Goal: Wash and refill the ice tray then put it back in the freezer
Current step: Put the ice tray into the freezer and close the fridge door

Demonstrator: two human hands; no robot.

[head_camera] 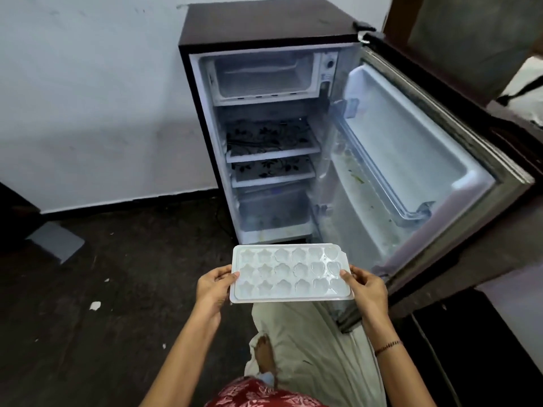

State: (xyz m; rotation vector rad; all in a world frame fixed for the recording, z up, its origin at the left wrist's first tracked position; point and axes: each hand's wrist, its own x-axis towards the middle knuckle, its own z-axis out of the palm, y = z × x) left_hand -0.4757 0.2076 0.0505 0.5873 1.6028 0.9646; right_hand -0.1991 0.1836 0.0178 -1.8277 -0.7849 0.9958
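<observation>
From the head camera: the left grip (213,284) and right grip (365,284) pinched the short ends of the ice tray (289,274), held level before the open fridge (264,22); a tilt on the lift to the freezer compartment (264,80) could slop out any water. Whether its cells held water was unclear; patterned mats (270,136) lay on the fridge shelves (273,156).

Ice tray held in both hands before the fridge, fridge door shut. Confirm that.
Not quite: the head view shows the fridge door swung wide open. The rest holds: left hand and right hand hold the ice tray before the fridge.
</observation>
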